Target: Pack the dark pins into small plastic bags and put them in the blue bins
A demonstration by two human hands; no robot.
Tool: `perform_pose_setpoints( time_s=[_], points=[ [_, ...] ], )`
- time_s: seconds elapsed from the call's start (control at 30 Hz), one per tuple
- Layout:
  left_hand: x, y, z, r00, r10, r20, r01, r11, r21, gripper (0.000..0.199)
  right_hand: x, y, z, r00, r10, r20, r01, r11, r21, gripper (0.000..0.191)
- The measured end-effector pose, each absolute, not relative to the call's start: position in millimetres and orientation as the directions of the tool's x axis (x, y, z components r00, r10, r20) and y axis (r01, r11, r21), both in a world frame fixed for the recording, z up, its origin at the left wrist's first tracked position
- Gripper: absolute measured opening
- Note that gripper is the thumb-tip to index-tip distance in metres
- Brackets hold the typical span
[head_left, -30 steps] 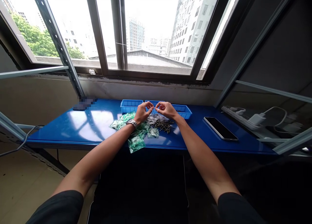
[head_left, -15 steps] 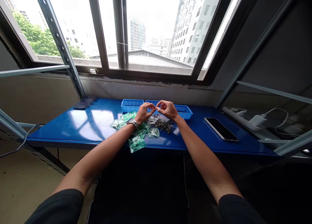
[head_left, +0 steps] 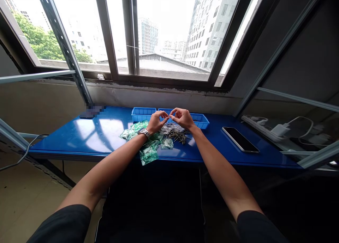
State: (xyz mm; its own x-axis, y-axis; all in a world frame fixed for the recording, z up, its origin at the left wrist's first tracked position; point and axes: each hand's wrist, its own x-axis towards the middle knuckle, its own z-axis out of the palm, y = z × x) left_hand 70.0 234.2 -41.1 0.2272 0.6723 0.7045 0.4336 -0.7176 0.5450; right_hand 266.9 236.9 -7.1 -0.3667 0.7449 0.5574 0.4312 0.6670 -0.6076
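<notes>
My left hand [head_left: 156, 123] and my right hand [head_left: 182, 118] hang just above the blue table, with their fingertips pinched close together. Whatever lies between the fingers is too small to make out. A steel wristwatch [head_left: 144, 132] circles my left wrist. Below my hands lie several green-tinted plastic bags [head_left: 148, 157] and a loose heap of thin black pins [head_left: 178, 135] beside a clear bag [head_left: 166, 129]. My left forearm crosses part of the green bags. Behind my hands stand two shallow blue plastic bins [head_left: 143, 114] [head_left: 200, 121], partly hidden by my fingers.
The blue table [head_left: 79, 137] runs along a wall under an open window. A smartphone [head_left: 240, 139] lies to the right. Beyond a metal frame sit a power strip [head_left: 261, 128] and white charger [head_left: 278, 130]. A blurred object [head_left: 91, 111] stands at the back left.
My hands have dropped slightly and stay pinched together. The view has shifted a little. The bags, pins and bins have not visibly moved.
</notes>
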Motion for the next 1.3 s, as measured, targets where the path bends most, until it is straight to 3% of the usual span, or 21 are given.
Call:
perform_pose_setpoints(
  time_s=[0.6, 1.0, 1.3],
  points=[
    [69.4, 228.6, -33.8, 0.171, 0.686, 0.708, 0.346, -0.714, 0.609, 0.034, 266.2, 241.3, -12.6, -0.466, 0.760, 0.454, 0.427, 0.642, -0.637, 0.030],
    [68.6, 231.7, -35.7, 0.140, 0.676, 0.723, 0.334, -0.720, 0.609, 0.027, 265.8, 236.3, -7.9, -0.370, 0.750, 0.548, 0.443, 0.661, -0.606, 0.025],
    [69.0, 234.9, -39.1, 0.215, 0.682, 0.699, 0.359, -0.721, 0.593, 0.028, 263.6, 234.9, -7.8, -0.349, 0.744, 0.570, 0.411, 0.668, -0.620, 0.031]
  ],
)
